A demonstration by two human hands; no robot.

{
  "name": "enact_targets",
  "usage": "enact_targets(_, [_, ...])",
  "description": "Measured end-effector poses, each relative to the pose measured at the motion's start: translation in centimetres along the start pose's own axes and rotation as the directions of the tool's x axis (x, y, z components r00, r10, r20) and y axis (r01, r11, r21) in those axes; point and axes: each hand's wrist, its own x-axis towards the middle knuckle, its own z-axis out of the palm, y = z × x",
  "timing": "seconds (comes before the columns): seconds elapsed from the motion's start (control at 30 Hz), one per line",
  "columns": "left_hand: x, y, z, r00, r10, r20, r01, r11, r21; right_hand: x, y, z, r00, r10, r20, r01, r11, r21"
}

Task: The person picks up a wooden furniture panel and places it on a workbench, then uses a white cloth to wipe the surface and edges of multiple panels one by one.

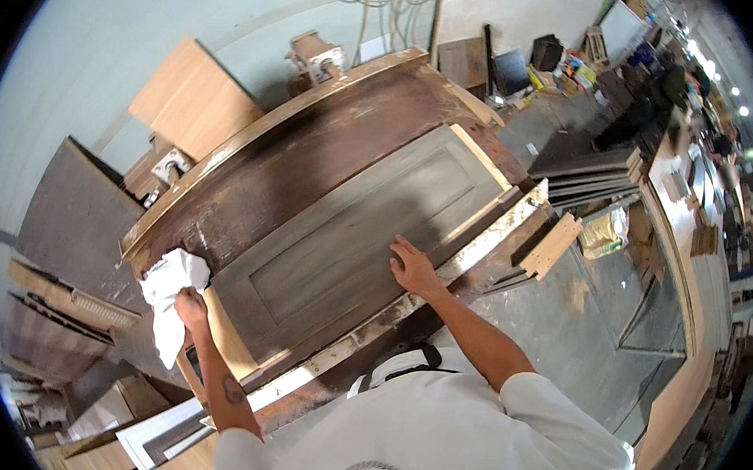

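A grey-brown wooden cabinet door [332, 249] with a recessed panel lies flat on a worn brown workbench [294, 164]. Pale wooden strips [481, 158] border its short ends. My left hand [190, 307] is closed on a white cloth [174, 278] at the bench's left end, beside the door's left edge; part of the cloth hangs down over the edge. My right hand [413, 267] rests on the near side of the door, its fingers spread, holding nothing.
A light wood board [194, 100] and a dark panel [77, 214] lean behind the bench. To the right are stacked dark panels [590, 180], a yellowish bag [605, 232] and a long pale-edged table [687, 292]. A person [657, 97] in dark clothes is at the far right.
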Motion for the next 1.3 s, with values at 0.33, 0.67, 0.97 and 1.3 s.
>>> enact_targets(0.33, [-17.6,21.0,1.7,0.875,0.274,0.399,-0.083,0.897,-0.434,-0.6,2.2,-3.4,0.986,-0.151,0.070,0.162,0.780,-0.604])
enact_targets(0.67, [-19.7,35.7,6.9,0.877,0.444,0.184,-0.427,0.895,-0.129,0.6,4.6,-5.8,0.940,-0.286,0.184,0.339,0.744,-0.575])
enact_targets(0.97, [-19.7,34.4,10.3,0.773,0.178,0.608,-0.282,0.956,0.079,-8.8,10.9,-18.9,0.983,-0.137,-0.125,0.129,0.989,-0.072])
enact_targets(1.3, [-18.5,39.7,13.6,0.681,0.427,0.595,-0.464,0.880,-0.100,-12.8,33.7,-24.9,0.509,0.565,-0.650,-0.274,0.822,0.500])
